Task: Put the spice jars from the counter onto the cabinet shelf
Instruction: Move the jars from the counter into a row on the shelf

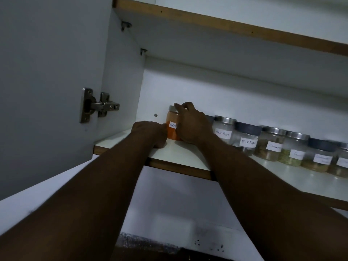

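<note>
A jar of orange-red powder point(172, 129) with a silver lid and a white label stands at the left end of the white cabinet shelf point(177, 155). My right hand point(192, 125) wraps around its right side, with fingers over the lid. My left hand point(150, 133) rests on the shelf with its fingers curled, and its fingertips touch the jar's lower left side. To the right runs a row of several labelled spice jars, starting with a black pepper jar point(224, 130).
The open cabinet door point(47, 91) with its metal hinge point(98, 105) stands at the left. An upper shelf point(207, 23) hangs over the jars. The row of jars fills the shelf's back toward the right; a bare strip runs along the front edge.
</note>
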Tool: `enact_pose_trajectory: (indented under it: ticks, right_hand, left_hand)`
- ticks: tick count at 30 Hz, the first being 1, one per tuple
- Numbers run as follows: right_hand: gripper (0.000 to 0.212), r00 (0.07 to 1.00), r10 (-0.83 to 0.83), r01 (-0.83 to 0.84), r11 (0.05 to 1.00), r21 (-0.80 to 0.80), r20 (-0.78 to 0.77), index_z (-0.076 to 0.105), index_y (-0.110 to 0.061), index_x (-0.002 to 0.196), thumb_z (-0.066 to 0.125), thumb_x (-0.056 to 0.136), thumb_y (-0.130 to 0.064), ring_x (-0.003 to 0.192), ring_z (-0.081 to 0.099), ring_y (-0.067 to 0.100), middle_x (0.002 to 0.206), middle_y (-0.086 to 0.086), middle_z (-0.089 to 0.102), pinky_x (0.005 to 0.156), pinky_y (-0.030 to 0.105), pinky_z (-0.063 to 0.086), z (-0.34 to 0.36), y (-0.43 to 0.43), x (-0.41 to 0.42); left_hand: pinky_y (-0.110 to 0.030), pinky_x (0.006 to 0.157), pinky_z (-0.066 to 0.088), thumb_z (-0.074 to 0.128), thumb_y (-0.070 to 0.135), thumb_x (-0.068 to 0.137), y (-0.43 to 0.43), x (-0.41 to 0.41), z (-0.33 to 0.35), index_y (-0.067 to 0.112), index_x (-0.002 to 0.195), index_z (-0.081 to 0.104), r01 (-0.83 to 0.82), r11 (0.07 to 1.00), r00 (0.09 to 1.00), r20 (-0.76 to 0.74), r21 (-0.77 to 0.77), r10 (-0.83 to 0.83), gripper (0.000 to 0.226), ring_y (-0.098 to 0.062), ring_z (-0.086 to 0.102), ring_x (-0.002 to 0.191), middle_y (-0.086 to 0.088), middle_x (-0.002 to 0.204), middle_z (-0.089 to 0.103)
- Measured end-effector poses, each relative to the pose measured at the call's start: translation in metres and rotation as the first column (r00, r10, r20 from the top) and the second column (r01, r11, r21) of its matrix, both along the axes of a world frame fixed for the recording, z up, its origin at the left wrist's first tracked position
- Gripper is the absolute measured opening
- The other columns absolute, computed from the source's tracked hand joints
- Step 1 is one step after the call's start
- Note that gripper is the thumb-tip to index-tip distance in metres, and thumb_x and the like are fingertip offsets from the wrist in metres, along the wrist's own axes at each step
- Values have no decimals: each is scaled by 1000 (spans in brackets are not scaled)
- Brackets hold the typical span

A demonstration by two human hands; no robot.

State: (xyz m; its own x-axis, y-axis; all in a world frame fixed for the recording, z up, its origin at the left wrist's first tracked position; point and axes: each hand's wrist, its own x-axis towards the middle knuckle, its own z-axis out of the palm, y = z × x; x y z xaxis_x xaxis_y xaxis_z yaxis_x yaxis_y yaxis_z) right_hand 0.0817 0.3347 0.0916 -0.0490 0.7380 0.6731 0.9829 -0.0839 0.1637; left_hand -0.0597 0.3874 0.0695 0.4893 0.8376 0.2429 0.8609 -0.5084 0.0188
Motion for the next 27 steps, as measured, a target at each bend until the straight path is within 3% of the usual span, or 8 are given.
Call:
enact_pose_trajectory:
  ticks: [5,8,11,14,17,20,24,27]
  right_hand:
    - [87,998,59,-60,997,-53,-29,22,-24,162,69,90,-35,124,55,35,159,6,29,97,40,50,-1,-3,10]
    - [88,997,67,-69,996,-58,-48,21,-25,162,70,90,-35,127,54,35,160,5,28,98,40,49,-1,-2,8]
    - [86,994,88,-92,994,-64,-65,22,-27,162,68,91,-35,128,53,34,161,5,29,96,38,49,-1,-6,8]
    - [72,976,144,-124,984,126,-163,33,-29,158,63,93,-33,124,57,30,156,4,40,95,38,50,-1,-15,10]
    - [54,945,95,21,936,351,-312,50,-23,146,62,93,-31,116,63,30,145,7,50,91,39,52,4,-25,18]
    - [43,906,-17,229,861,455,-423,57,-19,135,61,95,-34,105,66,31,136,9,54,83,36,51,9,-36,30]
    - [45,815,-162,391,863,322,-556,59,-14,131,57,96,-42,109,62,35,131,12,51,82,36,46,9,-40,40]
    - [45,810,-206,401,877,263,-549,63,-12,125,50,98,-45,111,61,38,131,14,47,88,39,48,8,-37,42]
  left_hand:
    - [-41,91,50,59,41,95,-7,-2,-4,24,157,25,-4,995,1000,12,100,2,73,-27,62,112,-8,125,63]
    - [-41,94,49,59,38,96,-15,-7,-4,19,153,36,-33,991,999,32,132,29,64,-27,60,118,-8,133,60]
    - [-38,86,48,60,33,95,-22,-11,-3,15,137,53,-60,990,997,63,128,52,46,-26,61,114,-7,125,64]
    - [-36,78,42,60,31,93,-26,-11,-4,16,129,59,-85,985,992,109,148,69,38,-25,62,109,-6,119,65]
    - [-35,75,41,60,30,92,-27,-11,-5,17,130,55,-60,983,987,159,173,32,40,-25,62,107,-6,121,63]
    - [-34,73,42,62,30,91,-26,-11,-5,17,128,52,2,981,980,197,196,-42,40,-22,57,92,-7,116,63]
    - [-36,80,49,64,32,91,-22,-9,-5,19,131,50,97,968,967,208,231,-147,44,-24,62,103,-6,118,64]
    - [-33,74,47,64,34,91,-20,-8,-6,21,125,52,152,947,963,172,284,-207,39,-21,59,92,-6,113,64]
